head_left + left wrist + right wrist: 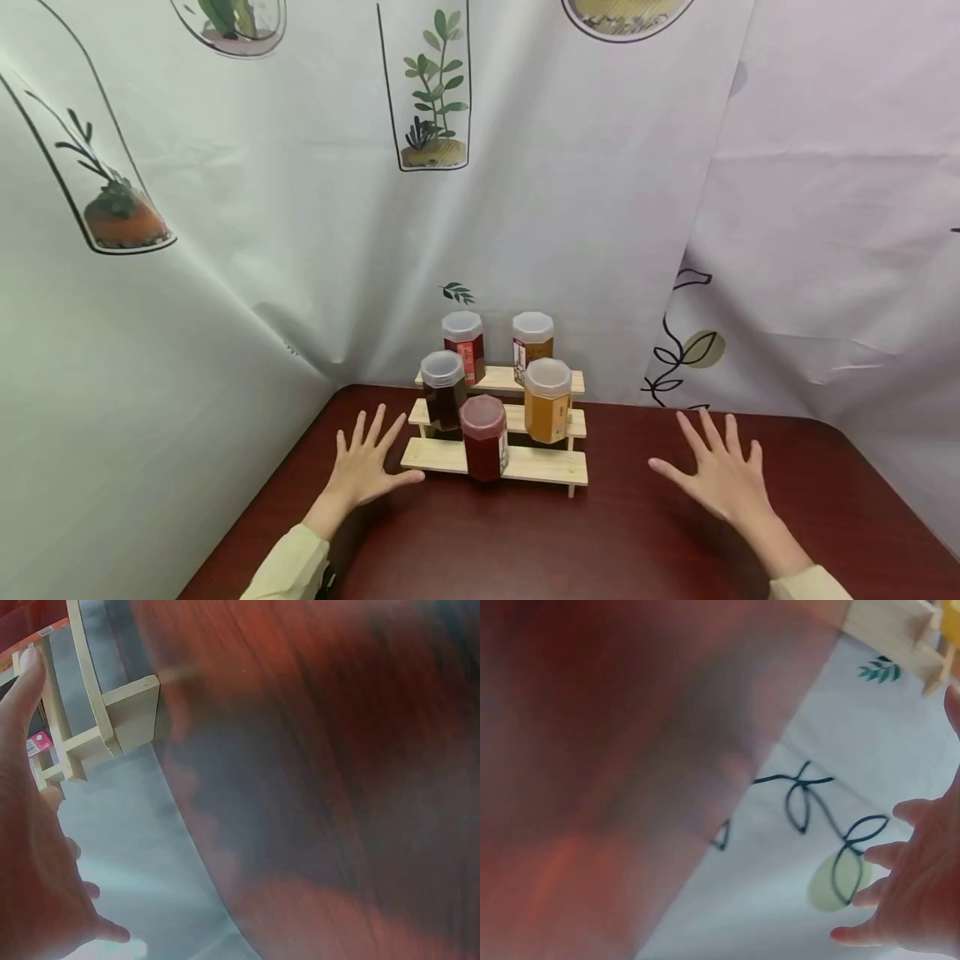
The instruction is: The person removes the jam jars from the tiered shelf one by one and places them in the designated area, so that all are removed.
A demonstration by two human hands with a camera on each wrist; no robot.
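Observation:
My left hand [362, 468] is spread beside the left end of a wooden three-step rack [540, 464], holding nothing. Well to the right of the rack, my right hand [723, 477] is spread too, with nothing in it. On the lowest step stands a dark red jar [484, 446] with a pinkish lid. The middle step bears a dark brown jar [444, 400] at left and an orange-yellow jar [547, 412] at right. At the top are a red-labelled jar [465, 350] and an amber jar [534, 346]. In the left wrist view, the rack's pale slats [135, 705] lie beyond my thumb.
The rack stands on a dark red-brown wooden table [525, 542] near its back edge. White cloth [585, 217] printed with plants hangs behind and along the left side. In the right wrist view, a printed vine [844, 844] shows on the cloth.

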